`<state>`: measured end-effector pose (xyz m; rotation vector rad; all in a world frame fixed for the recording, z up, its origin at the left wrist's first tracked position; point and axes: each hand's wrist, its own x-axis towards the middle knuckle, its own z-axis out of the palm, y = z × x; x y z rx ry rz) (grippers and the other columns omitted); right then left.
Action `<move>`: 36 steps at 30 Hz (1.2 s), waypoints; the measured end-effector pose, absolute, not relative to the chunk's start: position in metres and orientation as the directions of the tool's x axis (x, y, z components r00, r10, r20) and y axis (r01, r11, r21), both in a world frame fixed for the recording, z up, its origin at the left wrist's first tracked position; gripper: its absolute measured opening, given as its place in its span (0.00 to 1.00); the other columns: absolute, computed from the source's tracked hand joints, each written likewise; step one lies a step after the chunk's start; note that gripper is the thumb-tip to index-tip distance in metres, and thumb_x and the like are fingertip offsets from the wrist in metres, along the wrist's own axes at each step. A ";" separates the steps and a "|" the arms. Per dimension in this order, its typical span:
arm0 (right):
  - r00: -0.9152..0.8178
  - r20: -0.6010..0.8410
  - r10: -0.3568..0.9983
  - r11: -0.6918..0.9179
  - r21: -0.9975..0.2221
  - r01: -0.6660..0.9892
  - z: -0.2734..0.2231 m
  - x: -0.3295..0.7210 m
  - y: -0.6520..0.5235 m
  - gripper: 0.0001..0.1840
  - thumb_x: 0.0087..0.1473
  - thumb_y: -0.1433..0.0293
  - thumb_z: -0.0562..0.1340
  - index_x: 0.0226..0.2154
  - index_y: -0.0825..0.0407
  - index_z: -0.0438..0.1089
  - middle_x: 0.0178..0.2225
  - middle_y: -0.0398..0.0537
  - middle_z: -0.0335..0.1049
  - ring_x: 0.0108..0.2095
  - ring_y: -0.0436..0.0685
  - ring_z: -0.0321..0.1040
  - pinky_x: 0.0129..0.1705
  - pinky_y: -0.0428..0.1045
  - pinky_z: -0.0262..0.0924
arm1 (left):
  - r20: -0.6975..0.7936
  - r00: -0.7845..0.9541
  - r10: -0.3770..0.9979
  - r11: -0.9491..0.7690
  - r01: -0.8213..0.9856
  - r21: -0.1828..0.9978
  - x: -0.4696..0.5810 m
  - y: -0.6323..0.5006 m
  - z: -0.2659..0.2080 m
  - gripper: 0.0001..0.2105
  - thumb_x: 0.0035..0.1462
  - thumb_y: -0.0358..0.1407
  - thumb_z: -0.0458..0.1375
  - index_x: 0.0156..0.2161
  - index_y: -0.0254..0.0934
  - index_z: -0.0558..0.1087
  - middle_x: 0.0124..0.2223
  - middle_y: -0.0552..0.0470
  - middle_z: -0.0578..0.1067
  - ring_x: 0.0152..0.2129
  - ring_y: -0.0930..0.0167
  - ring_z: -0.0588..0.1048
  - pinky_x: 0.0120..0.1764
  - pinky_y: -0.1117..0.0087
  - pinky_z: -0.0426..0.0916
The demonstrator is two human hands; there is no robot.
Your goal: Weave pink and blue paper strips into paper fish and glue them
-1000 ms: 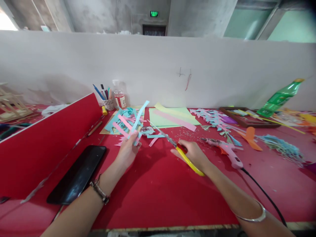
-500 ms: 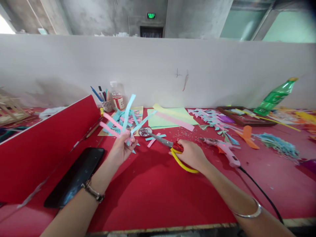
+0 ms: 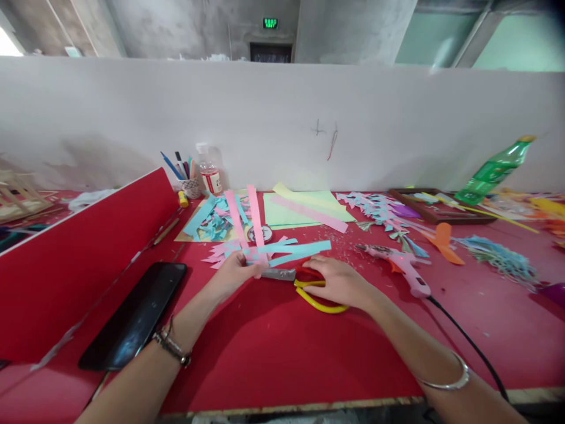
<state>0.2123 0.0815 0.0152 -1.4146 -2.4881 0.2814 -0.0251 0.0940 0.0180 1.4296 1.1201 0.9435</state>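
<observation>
Item: your left hand (image 3: 241,271), fingers pinched on crossed paper strips, above the middle of the counter (image 3: 273,353). The pink strips (image 3: 256,215) point to the far edge; the blue strips (image 3: 304,248) reach toward the right, just beside your other hand.

Item: your right hand (image 3: 335,280), fingers wrapped on the handles of the scissors (image 3: 289,275). The blades lie almost parallel to the near edge, tip close to your left fingertips; whether they are parted is not clear.

Handling notes, as judged: keep the pinch firm over the crossing so the paper does not slide apart. Draw your left fingertips well clear of the blade line before closing it. Should you cut, hold the paper taut, bring one strip at a time between the blades, and mind the blue ends lying over the scissors' side.

Also listed: glue gun (image 3: 410,274), indicator lit, toward the right edge, apart from your wrist; tin (image 3: 268,233), just past the pinched paper; phone (image 3: 136,312), toward the left; green sheets (image 3: 282,219), near the far edge.

Changes against half a second ago: the paper has turned, pink from leftward to far-pointing, blue from far-pointing to rightward. The scissors have swung from aiming at the tin to lying level, and now meet the paper's near side. Glue gun and phone: unmoved.
</observation>
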 end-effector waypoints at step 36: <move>-0.354 0.515 0.780 0.616 -0.538 0.575 0.017 0.176 0.061 0.13 0.53 0.68 0.54 0.42 0.48 0.67 0.34 0.47 0.65 0.37 0.52 0.64 0.39 0.48 0.60 | 0.103 0.373 0.922 -0.268 0.424 0.865 0.001 0.076 0.011 0.18 0.49 0.42 0.55 0.45 0.36 0.67 0.43 0.51 0.72 0.40 0.66 0.69 0.42 0.69 0.64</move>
